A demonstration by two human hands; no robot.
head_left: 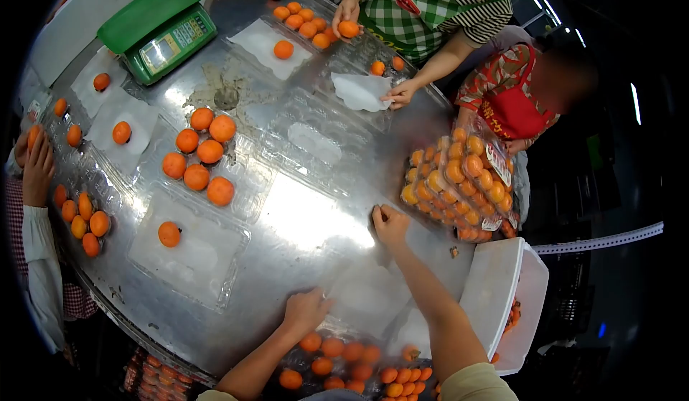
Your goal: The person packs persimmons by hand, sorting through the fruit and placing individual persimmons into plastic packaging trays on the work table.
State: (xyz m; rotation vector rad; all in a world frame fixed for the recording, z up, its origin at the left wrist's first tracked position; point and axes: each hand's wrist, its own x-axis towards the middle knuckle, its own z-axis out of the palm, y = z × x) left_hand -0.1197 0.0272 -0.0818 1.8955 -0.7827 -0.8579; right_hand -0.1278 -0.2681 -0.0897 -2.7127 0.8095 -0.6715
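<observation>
Clamshells (465,182) full of persimmons (474,165), tray (244,175) holding seven

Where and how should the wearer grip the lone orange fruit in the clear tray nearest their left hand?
Probably by opposite sides of the fruit, thumb against fingertips, the left hand coming from above and the picture's right. It is round and stands apart from other fruit, and the tray looks shallow.
</observation>
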